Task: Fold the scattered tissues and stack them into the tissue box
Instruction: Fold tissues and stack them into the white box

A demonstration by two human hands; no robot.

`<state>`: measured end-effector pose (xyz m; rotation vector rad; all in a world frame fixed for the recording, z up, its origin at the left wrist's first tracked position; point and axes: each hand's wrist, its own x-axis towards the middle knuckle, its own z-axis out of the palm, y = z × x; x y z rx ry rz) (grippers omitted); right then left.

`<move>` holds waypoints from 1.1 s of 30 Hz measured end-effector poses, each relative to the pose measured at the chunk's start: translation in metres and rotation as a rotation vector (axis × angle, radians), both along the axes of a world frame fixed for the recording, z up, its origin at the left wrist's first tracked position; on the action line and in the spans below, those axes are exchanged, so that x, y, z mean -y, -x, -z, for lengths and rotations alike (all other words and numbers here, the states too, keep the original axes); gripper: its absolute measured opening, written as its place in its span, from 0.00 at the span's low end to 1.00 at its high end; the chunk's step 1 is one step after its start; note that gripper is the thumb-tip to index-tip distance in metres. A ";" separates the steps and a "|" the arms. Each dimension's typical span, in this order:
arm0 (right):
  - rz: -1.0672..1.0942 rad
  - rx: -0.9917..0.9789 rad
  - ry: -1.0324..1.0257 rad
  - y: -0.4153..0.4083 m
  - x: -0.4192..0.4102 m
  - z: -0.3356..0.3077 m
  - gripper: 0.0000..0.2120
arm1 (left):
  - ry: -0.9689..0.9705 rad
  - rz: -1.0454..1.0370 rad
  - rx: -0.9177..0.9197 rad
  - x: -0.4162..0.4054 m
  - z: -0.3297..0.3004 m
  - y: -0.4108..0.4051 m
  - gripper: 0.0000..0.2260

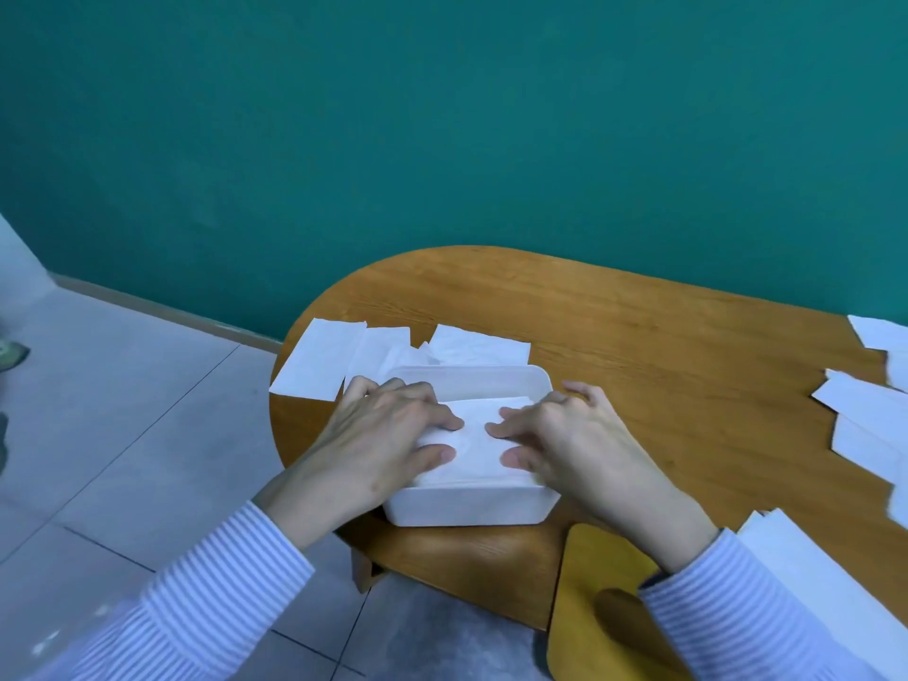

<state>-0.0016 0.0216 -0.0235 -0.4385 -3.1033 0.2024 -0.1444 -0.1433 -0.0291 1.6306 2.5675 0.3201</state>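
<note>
A white open tissue box (471,508) stands near the left front edge of the wooden table (638,336). Folded white tissues (479,435) lie stacked inside it. My left hand (388,435) rests flat on the left part of the stack, fingers spread, palm down. Over on the right part, my right hand (565,435) presses down the same way, fingertips almost meeting the left ones. Neither hand grips anything. Several loose tissues (319,358) lie behind the box on the left.
More white tissues (869,415) are scattered along the table's right side, some near the front right corner (796,548). A yellow lid-like board (599,607) lies at the table's front edge. A green wall stands behind; tiled floor lies to the left.
</note>
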 end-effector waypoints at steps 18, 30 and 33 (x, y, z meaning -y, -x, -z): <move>0.237 -0.247 0.210 -0.151 -0.059 -0.007 0.15 | -0.244 0.261 0.066 -0.079 -0.014 -0.089 0.18; 0.528 -0.094 0.180 -0.283 -0.085 0.058 0.17 | -0.028 0.558 0.172 -0.167 0.048 -0.180 0.20; 0.489 -0.048 0.165 -0.293 -0.083 0.079 0.20 | 0.064 0.626 0.161 -0.178 0.055 -0.196 0.19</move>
